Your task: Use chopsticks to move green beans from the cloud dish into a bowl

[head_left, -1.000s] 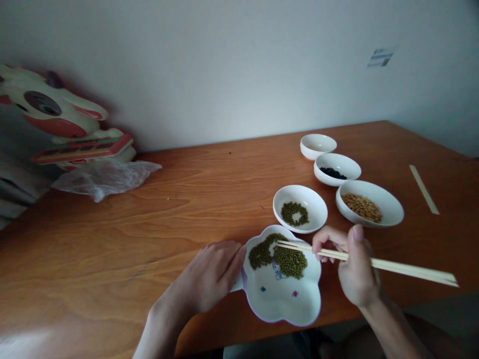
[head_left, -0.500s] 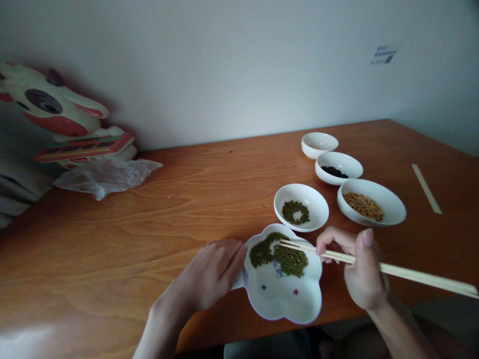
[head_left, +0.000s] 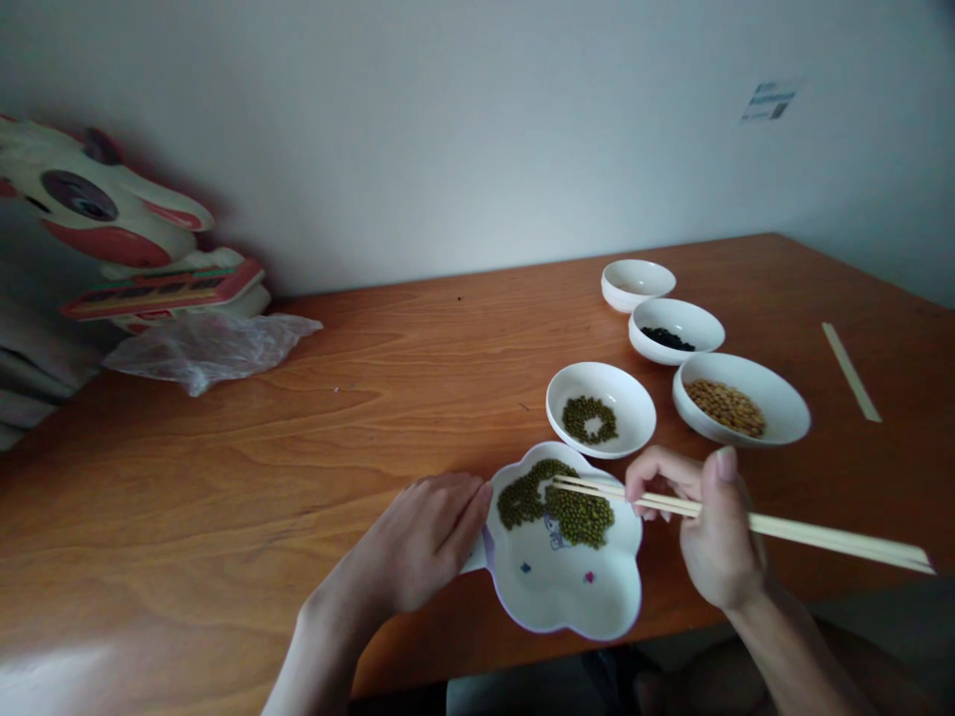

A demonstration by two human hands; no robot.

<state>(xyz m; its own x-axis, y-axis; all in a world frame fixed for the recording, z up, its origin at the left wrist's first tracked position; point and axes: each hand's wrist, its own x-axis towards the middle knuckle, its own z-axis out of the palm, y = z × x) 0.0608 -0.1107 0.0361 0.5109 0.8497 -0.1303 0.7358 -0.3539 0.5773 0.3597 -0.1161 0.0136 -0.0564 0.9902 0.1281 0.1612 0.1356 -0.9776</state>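
Note:
A white flower-shaped dish [head_left: 574,607] with a purple rim lies at the table's front edge. My left hand [head_left: 433,537] is closed around its handle on the left side. Green mung beans [head_left: 578,515] are spread over the far half of the dish. My right hand [head_left: 705,527] grips a pair of wooden chopsticks [head_left: 813,535], whose tips rest among the beans; whether a bean is between them I cannot tell. Just behind the dish stands a white bowl [head_left: 634,408] with more mung beans in a ring.
To the right stand a bowl [head_left: 783,398] of tan beans, a bowl [head_left: 705,323] of black beans and a farther white bowl [head_left: 638,288]. A flat pale strip [head_left: 851,371] lies at far right. A cow toy [head_left: 134,229] and clear plastic bag [head_left: 213,348] sit at left.
The chopsticks and my right hand have shifted slightly to the left, with the tips still among the beans. My left hand stays on the dish's handle.

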